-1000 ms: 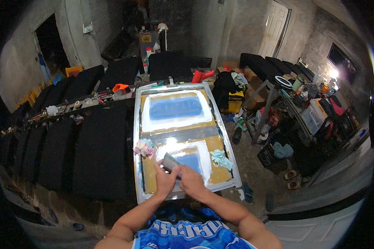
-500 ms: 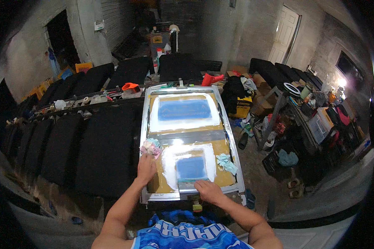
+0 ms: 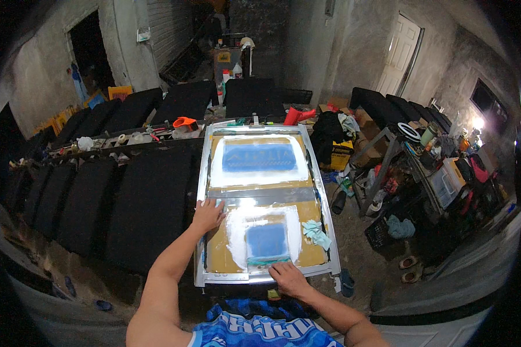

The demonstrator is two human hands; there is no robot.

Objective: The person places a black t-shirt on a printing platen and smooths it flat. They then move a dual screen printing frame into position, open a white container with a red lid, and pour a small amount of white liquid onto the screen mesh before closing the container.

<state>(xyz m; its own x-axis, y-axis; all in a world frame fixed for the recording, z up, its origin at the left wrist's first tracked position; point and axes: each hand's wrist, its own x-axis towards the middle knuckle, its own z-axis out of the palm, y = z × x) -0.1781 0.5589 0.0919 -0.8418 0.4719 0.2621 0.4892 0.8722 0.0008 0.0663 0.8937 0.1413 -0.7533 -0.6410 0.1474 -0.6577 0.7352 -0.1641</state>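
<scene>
A big metal frame [image 3: 226, 279] lies flat in front of the person, with long, shiny sides and a thin, smooth tan sheet [image 3: 219, 254] stretched inside it. Two blue boxes show on the sheet, a wide one [image 3: 259, 158] far away and a smaller one [image 3: 266, 238] near the person — each has a thick, streaky white edge around it. A flat grey band [image 3: 266, 197] runs across between them. Just below the small blue box lies a flat tool [image 3: 266, 261], with a straight green strip along its top edge. The right hand [image 3: 289, 279] is bent at the fingers, with its fingertips at the right end of the tool; I cannot tell if it is gripping. The left hand [image 3: 208, 216] lies palm down by the left side of the frame, and a bit of soft, pale blue cloth [image 3: 219, 202] peeks out by its fingertips — I cannot tell if it is squeezing it. A crumpled light blue rag [image 3: 315, 233], all folds, sits on the sheet near the right side. Flat black slabs [image 3: 150, 214] stand in a row to the left, dull and dark.
</scene>
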